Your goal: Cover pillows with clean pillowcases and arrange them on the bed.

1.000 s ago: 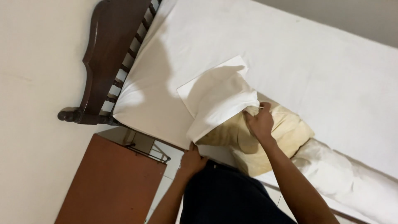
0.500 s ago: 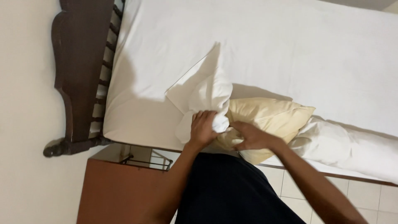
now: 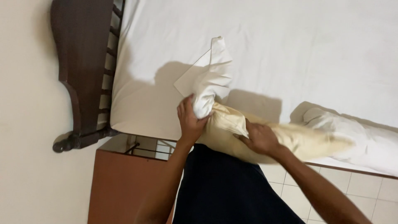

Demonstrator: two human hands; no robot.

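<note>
Seen from the head camera, a person stands at the edge of a bed (image 3: 290,49) dressed in a white sheet, working a white pillowcase (image 3: 209,76) over the end of a cream-yellow pillow (image 3: 286,139). The left hand (image 3: 190,120) has its grip clenched on the bunched mouth of the pillowcase, right where the cloth meets the pillow's corner; the rest of the case stands up and away from that grip, loose and crumpled above the mattress. The right hand (image 3: 259,137) lies just beside it along the pillow's near edge, fingers curled and pressing into the satin cover, grasping the pillow itself. The pillow stretches away from the right grip toward a second white pillow (image 3: 356,135) lying at the bed's rim. To do this step well, it seems wise to keep the opening gathered tight in 1 hand while the other feeds the corner squarely in, so the cloth does not twist. Both forearms reach forward from a dark garment, the left wrist bent upward, the right turned palm-down. Beyond the left grip stand a dark wooden headboard (image 3: 83,62) and, below it, a reddish-brown bedside cabinet (image 3: 124,186) on a tiled floor (image 3: 369,191).
</note>
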